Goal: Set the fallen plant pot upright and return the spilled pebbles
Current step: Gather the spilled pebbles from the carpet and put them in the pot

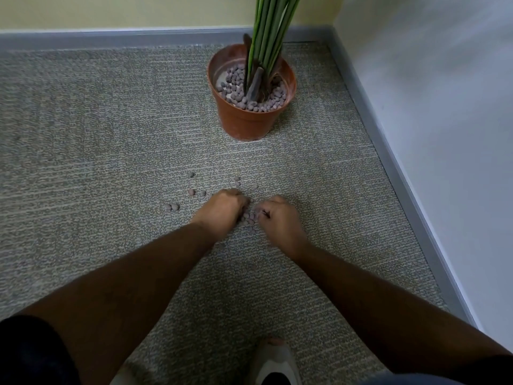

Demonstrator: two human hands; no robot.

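Closest to us, our two bare forearms reach out over the grey carpet [97, 151], the biggest thing in view, which fills the floor up to the grey skirting board [111, 37] and the walls that meet in a corner at the upper right. Below the arms a white shoe [273, 362] shows at the bottom edge. Well ahead of us the terracotta plant pot [244, 120] stands upright near that corner, with green stalks [269, 37] rising from a bed of pebbles inside it. Our left hand [222, 209] and right hand [280, 220] rest on the carpet just beside each other, fingers curled down around a small heap of spilled pebbles [249, 216] between them. A few loose pebbles [172, 207] lie scattered to the left and just beyond our knuckles.
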